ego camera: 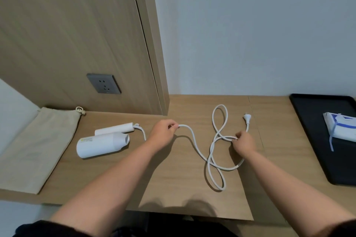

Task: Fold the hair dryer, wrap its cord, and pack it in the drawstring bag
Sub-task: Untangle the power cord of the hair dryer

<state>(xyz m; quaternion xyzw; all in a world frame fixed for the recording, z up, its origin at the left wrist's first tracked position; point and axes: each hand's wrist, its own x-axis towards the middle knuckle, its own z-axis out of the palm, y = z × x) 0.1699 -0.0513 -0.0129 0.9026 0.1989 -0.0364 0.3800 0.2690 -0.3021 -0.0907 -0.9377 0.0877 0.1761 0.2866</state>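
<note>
A white hair dryer [100, 143] lies folded on the wooden desk, its handle [115, 128] tucked alongside the barrel. Its white cord [194, 140] runs right from the handle and sprawls in loose loops across the desk. The plug [247, 117] rests at the far right of the loops. My left hand [163, 134] pinches the cord a short way from the dryer and lifts it slightly. My right hand [243, 143] grips the cord where loops cross, near the plug end. A beige drawstring bag [38, 146] lies flat to the left of the dryer.
A dark wall socket [104, 83] sits in the wood panel behind the dryer. A black tray [325, 138] at the right edge holds a white and blue packet [341, 127]. The desk's front edge runs just below the cord loops.
</note>
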